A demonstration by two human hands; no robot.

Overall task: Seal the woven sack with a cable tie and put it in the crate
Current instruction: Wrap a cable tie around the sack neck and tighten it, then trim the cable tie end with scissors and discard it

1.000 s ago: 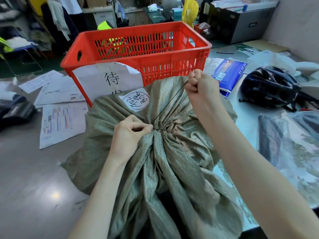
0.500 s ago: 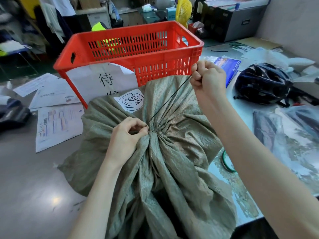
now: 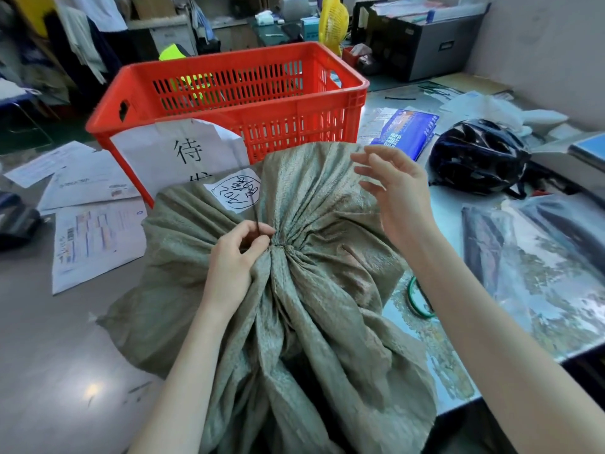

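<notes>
A grey-green woven sack (image 3: 314, 290) stands on the table in front of me, its mouth gathered into a tight neck at the centre. A thin black cable tie (image 3: 253, 209) circles that neck, and its free tail sticks up and away from me over a white handwritten label (image 3: 236, 192). My left hand (image 3: 234, 253) pinches the neck where the tie closes. My right hand (image 3: 397, 194) hovers above the sack's right side, fingers spread, holding nothing. The red slatted crate (image 3: 229, 103) stands just behind the sack, with a paper sign on its front.
Printed sheets (image 3: 95, 237) lie left of the sack. A black bicycle helmet (image 3: 476, 157) and a blue booklet (image 3: 407, 132) sit to the right, and a green ring (image 3: 415, 301) lies beside the sack. Plastic-wrapped items (image 3: 537, 257) cover the table's right side.
My right hand has let go of the cable tie's tail and opened. The tail, pulled taut up to the right before, now stands nearly straight up from the neck.
</notes>
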